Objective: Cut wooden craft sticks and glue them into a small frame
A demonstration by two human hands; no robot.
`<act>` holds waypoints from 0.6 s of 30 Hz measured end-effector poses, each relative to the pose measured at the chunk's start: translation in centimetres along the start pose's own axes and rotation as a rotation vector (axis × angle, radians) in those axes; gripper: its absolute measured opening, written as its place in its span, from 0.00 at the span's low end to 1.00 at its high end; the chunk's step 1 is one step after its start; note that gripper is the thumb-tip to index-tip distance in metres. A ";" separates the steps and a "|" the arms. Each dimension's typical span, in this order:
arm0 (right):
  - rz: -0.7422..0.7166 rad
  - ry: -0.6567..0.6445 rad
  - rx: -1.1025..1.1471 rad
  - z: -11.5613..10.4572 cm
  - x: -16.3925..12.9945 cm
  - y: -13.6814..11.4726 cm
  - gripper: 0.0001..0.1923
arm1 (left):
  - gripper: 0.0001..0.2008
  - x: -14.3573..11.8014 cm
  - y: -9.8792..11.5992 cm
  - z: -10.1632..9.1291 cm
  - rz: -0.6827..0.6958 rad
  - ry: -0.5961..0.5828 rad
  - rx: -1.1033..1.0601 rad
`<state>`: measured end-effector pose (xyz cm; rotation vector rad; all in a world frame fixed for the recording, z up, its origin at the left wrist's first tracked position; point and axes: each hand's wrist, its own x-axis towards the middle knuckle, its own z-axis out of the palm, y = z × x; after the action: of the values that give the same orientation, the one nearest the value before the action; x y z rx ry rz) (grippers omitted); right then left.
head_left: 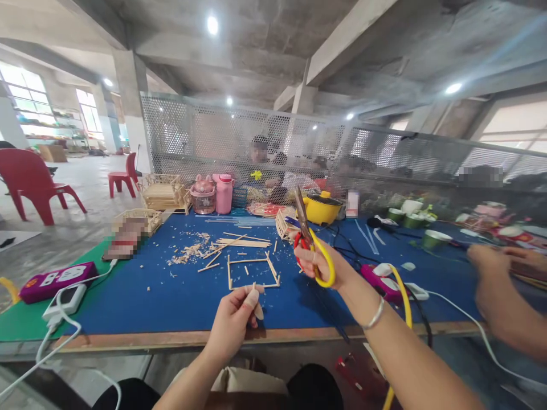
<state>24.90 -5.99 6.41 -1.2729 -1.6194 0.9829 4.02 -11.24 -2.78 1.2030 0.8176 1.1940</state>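
Right forearm (399, 339) foremost, right hand (337, 266) grips scissors (304, 224), left hand (233, 316) pinches a stick (254, 286); careless lowering could skew the stick frame (250, 261).

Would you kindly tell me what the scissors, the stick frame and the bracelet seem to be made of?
Scissors: blades apparently metal, dull and brownish; handles smooth red and yellow, likely plastic. Stick frame: probably bare wood, pale and matte. Bracelet: likely polished metal, from its silvery shine.
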 end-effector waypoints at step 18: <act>-0.446 -0.104 -0.741 3.6 -6.9 0.1 0.33 | 0.15 -1.1 3.7 0.4 0.193 -0.019 0.167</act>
<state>22.51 -12.99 4.10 -1.2267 -2.3335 0.1608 3.28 -12.60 0.75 1.4541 0.8136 1.2872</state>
